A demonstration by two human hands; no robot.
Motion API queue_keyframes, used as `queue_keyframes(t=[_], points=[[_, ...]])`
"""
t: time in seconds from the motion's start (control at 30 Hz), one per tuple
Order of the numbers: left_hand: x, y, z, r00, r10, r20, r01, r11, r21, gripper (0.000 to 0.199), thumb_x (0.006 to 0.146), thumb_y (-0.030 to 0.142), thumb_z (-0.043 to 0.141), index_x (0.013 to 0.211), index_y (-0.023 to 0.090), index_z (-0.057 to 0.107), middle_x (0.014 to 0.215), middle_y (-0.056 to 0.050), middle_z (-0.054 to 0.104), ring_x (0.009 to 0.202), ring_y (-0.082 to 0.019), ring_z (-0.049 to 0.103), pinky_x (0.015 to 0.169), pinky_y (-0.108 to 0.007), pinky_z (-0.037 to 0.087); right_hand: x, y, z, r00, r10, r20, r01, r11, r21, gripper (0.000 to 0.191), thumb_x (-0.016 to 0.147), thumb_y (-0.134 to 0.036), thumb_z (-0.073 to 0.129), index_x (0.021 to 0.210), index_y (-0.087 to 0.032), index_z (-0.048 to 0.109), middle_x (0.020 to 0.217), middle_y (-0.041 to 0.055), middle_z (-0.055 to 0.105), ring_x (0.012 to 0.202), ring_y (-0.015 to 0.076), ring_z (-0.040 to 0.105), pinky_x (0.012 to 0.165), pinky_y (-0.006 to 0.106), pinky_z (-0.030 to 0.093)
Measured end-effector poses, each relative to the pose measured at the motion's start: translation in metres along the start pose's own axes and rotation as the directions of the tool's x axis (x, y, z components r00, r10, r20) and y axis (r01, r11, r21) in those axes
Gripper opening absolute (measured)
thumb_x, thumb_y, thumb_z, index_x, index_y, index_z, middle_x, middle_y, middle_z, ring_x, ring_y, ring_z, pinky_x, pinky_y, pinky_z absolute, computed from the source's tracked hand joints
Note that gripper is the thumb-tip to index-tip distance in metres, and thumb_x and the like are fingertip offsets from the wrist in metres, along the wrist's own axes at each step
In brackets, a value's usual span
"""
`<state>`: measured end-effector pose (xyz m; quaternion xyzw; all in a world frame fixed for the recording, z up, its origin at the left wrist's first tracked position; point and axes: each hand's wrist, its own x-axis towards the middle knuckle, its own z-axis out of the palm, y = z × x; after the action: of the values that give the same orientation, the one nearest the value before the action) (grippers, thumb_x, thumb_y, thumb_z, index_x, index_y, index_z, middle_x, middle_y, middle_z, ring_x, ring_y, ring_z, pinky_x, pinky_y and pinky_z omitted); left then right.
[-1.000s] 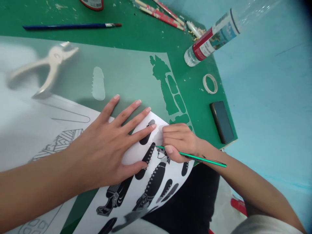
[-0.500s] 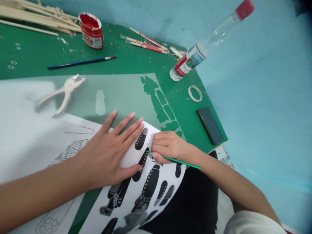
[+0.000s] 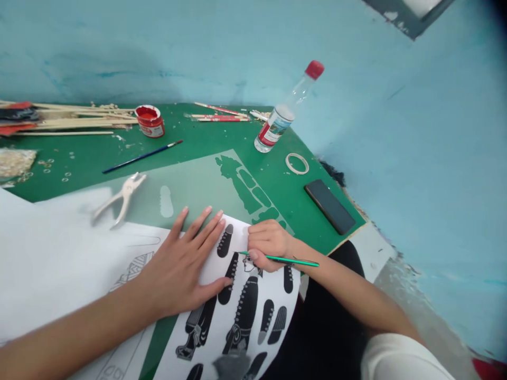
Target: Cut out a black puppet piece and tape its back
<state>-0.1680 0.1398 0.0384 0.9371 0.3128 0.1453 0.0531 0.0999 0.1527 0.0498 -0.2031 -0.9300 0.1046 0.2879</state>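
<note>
My left hand (image 3: pixel 190 261) lies flat with fingers spread on a white sheet (image 3: pixel 273 287) printed with black and grey shapes. Its thumb touches one of the black shapes. My right hand (image 3: pixel 269 243) is closed around a thin green stick-like tool (image 3: pixel 304 262), whose exact kind I cannot make out. The tool's slender tip meets the sheet beside the top of a black shape, just right of my left hand. Under the sheet lies a translucent sheet (image 3: pixel 194 179) with cut-out openings at its right end.
A single-hole punch (image 3: pixel 127 192) lies left of my hands. Behind are a blue paintbrush (image 3: pixel 142 157), red paint pot (image 3: pixel 150 126) and wooden sticks (image 3: pixel 79 124). A bottle (image 3: pixel 273 129), tape roll (image 3: pixel 297 164) and phone (image 3: pixel 329 206) are along the right edge of the green table (image 3: pixel 222 134).
The view has tilted up, showing more wall and table. Both hands keep nearly the same place on the printed sheet, and the green tool lies a little flatter.
</note>
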Motion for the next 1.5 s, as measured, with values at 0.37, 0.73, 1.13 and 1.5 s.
queue_keyframes(t=[0.37, 0.73, 1.13, 1.5], points=[[-0.001, 0.007, -0.011, 0.955, 0.153, -0.254, -0.146, 0.988, 0.047, 0.043, 0.098, 0.028, 0.067, 0.138, 0.018, 0.061, 0.149, -0.009, 0.065, 0.144, -0.031, 0.054, 0.125, -0.055, 0.038, 0.0, 0.008, -0.002, 0.963, 0.252, -0.098, -0.241, 0.964, 0.109, 0.046, 0.113, -0.033, 0.023, 0.067, -0.027, 0.026, 0.058, -0.0054, 0.027, 0.052, 0.0153, 0.034, 0.056, 0.031, 0.03], [0.004, 0.014, -0.021, 0.941, 0.264, -0.213, -0.246, 0.963, 0.109, 0.033, 0.097, 0.035, 0.069, 0.126, 0.019, 0.072, 0.147, -0.013, 0.066, 0.136, -0.038, 0.061, 0.109, -0.058, 0.051, -0.001, 0.007, -0.007, 0.873, 0.479, -0.088, -0.443, 0.856, 0.265, 0.038, 0.109, -0.038, 0.032, 0.08, -0.022, 0.051, 0.067, -0.0028, 0.049, 0.06, 0.0139, 0.046, 0.062, 0.027, 0.035], [0.001, 0.016, -0.02, 0.922, 0.311, -0.232, -0.273, 0.945, 0.182, 0.035, 0.097, 0.027, 0.067, 0.129, 0.014, 0.069, 0.137, -0.008, 0.073, 0.128, -0.034, 0.066, 0.111, -0.055, 0.049, 0.01, 0.001, -0.011, 0.705, 0.708, -0.046, -0.641, 0.663, 0.387, 0.032, 0.108, -0.046, 0.048, 0.095, -0.02, 0.062, 0.063, -0.0071, 0.05, 0.057, 0.0109, 0.047, 0.059, 0.024, 0.034], [-0.001, 0.013, -0.017, 0.923, 0.286, -0.257, -0.249, 0.954, 0.169, 0.031, 0.096, 0.024, 0.067, 0.125, 0.013, 0.071, 0.134, -0.01, 0.074, 0.126, -0.033, 0.066, 0.112, -0.052, 0.046, 0.011, 0.004, -0.008, 0.695, 0.714, -0.088, -0.585, 0.633, 0.507, 0.042, 0.107, -0.05, 0.052, 0.103, -0.015, 0.073, 0.064, -0.0033, 0.06, 0.057, 0.0104, 0.051, 0.057, 0.023, 0.041]])
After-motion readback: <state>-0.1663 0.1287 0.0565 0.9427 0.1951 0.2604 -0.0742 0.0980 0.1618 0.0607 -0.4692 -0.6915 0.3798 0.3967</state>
